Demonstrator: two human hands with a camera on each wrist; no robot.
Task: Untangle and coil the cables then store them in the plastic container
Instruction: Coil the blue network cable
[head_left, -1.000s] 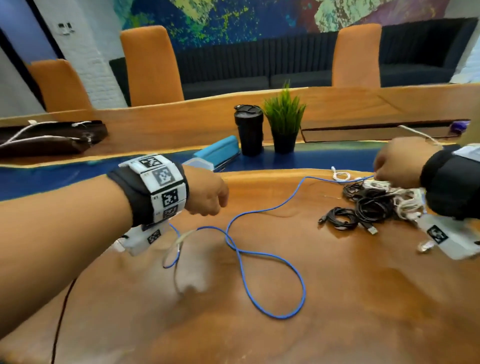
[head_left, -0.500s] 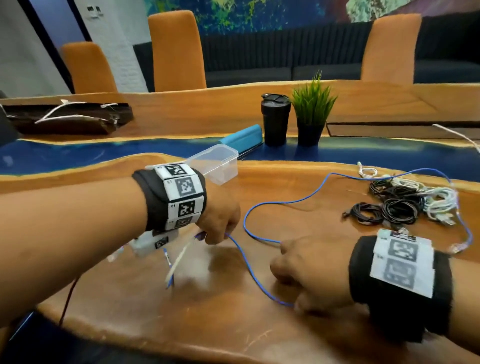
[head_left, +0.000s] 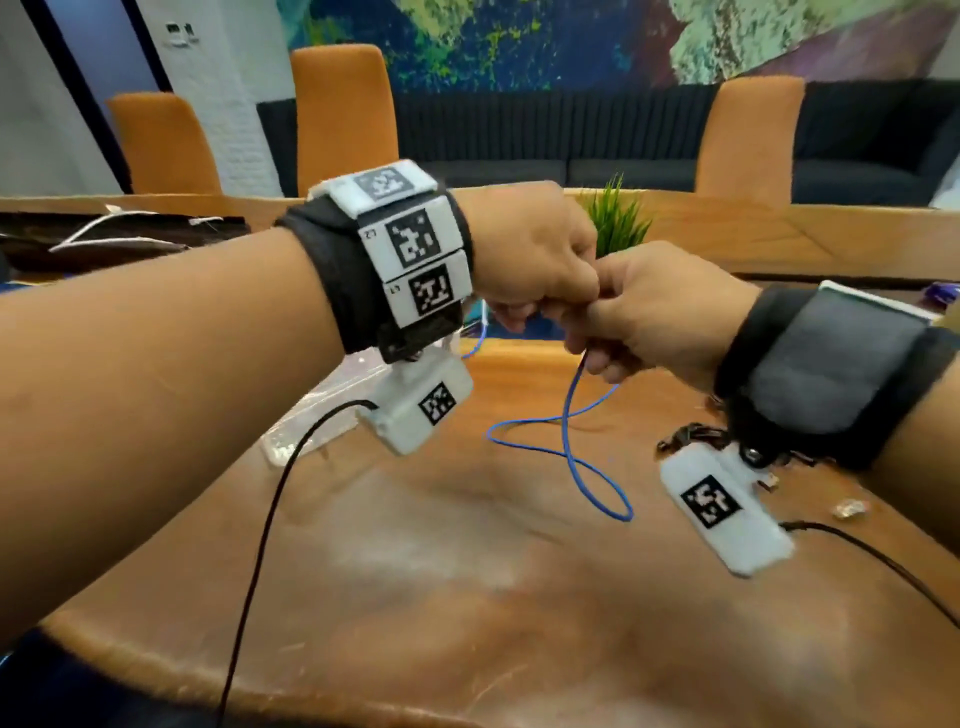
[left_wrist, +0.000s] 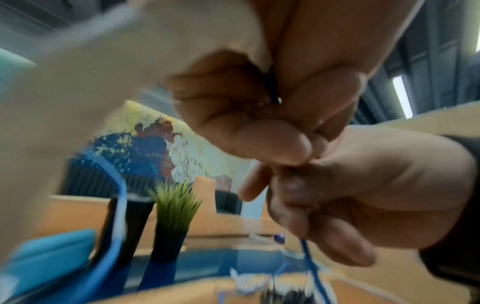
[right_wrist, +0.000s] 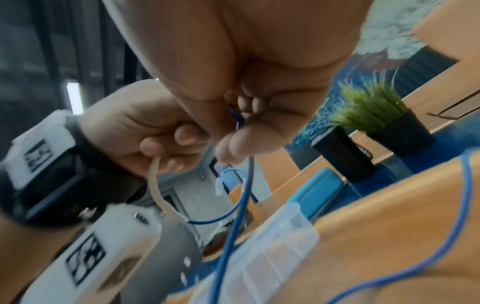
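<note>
Glossy wooden table (head_left: 467, 597) bearing blue cable (head_left: 576, 462) loop, clear plastic container (head_left: 317, 415), potted plant (head_left: 618, 223).

No plain word or number can be read. The black wristband (head_left: 332, 270) behind the left hand (head_left: 524, 249) carries three white tiles with black square code markers; a tiny printed tag sits at the corner of two tiles, too small to make out. The white camera housing (head_left: 415, 410) under that wrist bears one such marker, as does the housing (head_left: 727, 519) under the right wrist. The far black tumbler (right_wrist: 342, 156) shows white lettering, too blurred to read.
</note>
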